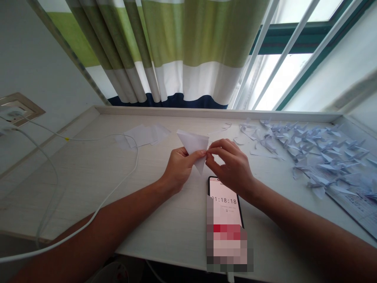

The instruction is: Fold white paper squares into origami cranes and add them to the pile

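A white folded paper (193,143), triangular with its point downward, is held above the pale table (147,220). My left hand (180,167) pinches the paper's right side between thumb and fingers. My right hand (231,163) pinches the same edge with its fingertips, right beside the left thumb. Just below both hands a phone (225,206) lies on the table, its screen lit and showing a timer.
Several folded white paper cranes (309,153) lie heaped on the right of the table. A few flat paper sheets (144,135) rest at the back left. A white cable (88,220) runs from a wall socket (17,108) across the table's left side. Striped curtains and a window stand behind.
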The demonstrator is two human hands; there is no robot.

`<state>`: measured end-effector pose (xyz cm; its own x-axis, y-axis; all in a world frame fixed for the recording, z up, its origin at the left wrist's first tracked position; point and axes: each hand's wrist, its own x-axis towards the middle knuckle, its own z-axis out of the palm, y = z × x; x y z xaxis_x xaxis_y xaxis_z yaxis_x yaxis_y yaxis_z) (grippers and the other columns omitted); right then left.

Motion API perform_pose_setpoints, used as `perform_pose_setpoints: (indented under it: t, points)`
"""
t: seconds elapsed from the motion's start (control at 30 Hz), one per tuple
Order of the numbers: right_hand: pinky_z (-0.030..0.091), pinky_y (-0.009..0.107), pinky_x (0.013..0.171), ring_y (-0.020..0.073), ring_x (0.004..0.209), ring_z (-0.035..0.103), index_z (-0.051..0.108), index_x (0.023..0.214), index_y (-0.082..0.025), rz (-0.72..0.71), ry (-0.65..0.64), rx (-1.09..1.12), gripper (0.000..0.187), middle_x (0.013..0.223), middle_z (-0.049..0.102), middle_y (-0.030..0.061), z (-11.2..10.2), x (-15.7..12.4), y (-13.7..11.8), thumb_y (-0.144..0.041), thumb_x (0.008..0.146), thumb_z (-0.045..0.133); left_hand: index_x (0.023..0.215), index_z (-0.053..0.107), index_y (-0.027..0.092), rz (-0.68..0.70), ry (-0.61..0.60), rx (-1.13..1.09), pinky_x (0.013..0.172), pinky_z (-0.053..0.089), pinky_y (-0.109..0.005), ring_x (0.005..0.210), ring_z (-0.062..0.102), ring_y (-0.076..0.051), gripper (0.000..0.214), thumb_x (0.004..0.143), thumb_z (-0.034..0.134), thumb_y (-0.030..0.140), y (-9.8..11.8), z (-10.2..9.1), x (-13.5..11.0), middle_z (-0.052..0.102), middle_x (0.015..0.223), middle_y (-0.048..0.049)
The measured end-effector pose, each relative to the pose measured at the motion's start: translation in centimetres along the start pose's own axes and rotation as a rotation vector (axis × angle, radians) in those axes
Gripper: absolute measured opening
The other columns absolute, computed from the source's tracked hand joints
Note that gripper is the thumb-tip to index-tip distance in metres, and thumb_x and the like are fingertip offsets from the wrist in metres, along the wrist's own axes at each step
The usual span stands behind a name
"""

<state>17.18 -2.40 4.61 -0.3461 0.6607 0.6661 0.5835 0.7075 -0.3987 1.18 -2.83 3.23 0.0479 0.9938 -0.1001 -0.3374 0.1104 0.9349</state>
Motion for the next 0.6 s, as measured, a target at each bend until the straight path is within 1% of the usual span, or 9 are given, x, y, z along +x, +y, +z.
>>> perform_pose_setpoints:
  t: [0.13,0.23,0.43,0.5,0.6]
  points:
    - [0.055,0.035,0.073,0.0203,0.081,0.067,0.070,0.085,-0.021,0.163,-0.001,0.174,0.012,0.091,0.072,0.0059,-0.5,0.2,-0.3,-0.016,0.091,0.060,0.084,0.082,0.014,0.024,-0.009,0.006,0.076,0.053,-0.032,0.080,0.071,-0.021,0.031,0.071,0.088,0.041,0.1,-0.1,0.0,0.079,0.086,-0.0094]
    - [0.056,0.035,0.075,0.0204,0.083,0.069,0.072,0.085,-0.021,0.215,-0.014,0.222,0.011,0.090,0.073,0.0050,-0.8,0.5,-0.4,-0.015,0.088,0.063,0.087,0.082,0.014,0.041,-0.028,0.029,0.079,0.054,-0.034,0.084,0.072,-0.023,0.034,0.071,0.088,0.044,0.3,-0.2,0.1,0.080,0.088,-0.0103]
    - [0.056,0.035,0.074,0.0199,0.080,0.070,0.072,0.081,-0.021,0.207,-0.044,0.229,0.009,0.088,0.074,0.0044,-1.3,0.9,-0.3,-0.018,0.087,0.067,0.090,0.084,0.016,0.097,-0.040,0.106,0.082,0.055,-0.035,0.089,0.072,-0.024,0.032,0.072,0.087,0.042,0.7,-0.3,0.0,0.080,0.088,-0.0086]
    - [0.055,0.034,0.073,0.0198,0.079,0.069,0.072,0.081,-0.021,0.186,-0.066,0.196,0.009,0.087,0.074,0.0045,-1.3,0.9,-0.2,-0.019,0.088,0.067,0.089,0.084,0.016,0.111,-0.035,0.144,0.079,0.055,-0.034,0.087,0.071,-0.024,0.031,0.071,0.088,0.041,0.7,-0.4,0.0,0.080,0.086,-0.0081]
    - [0.054,0.035,0.071,0.0191,0.075,0.067,0.071,0.081,-0.021,0.138,-0.085,0.105,0.011,0.086,0.072,0.0049,-1.1,0.7,-0.1,-0.019,0.090,0.065,0.082,0.083,0.015,0.139,-0.008,0.215,0.070,0.052,-0.031,0.079,0.070,-0.023,0.027,0.071,0.087,0.040,0.6,-0.5,0.0,0.078,0.080,-0.0071]
